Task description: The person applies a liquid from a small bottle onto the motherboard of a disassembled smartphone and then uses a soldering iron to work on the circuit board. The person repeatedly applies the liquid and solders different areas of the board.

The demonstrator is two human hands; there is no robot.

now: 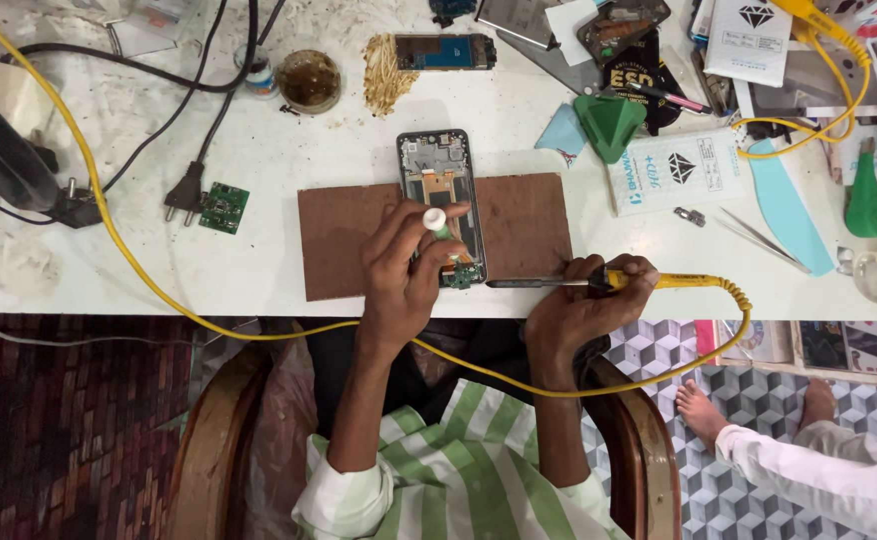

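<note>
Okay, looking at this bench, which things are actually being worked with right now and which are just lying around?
In use:
left hand holding a small green tube
right hand holding a yellow soldering iron
opened phone
brown board under the phone

Lying about:
green circuit board
black plug
green triangular tool
tweezers
round tin

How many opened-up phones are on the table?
2. One opened phone lies on the brown board under the left hand. Another phone lies sideways near the table's far edge. More may hide in the clutter at top right.
</note>
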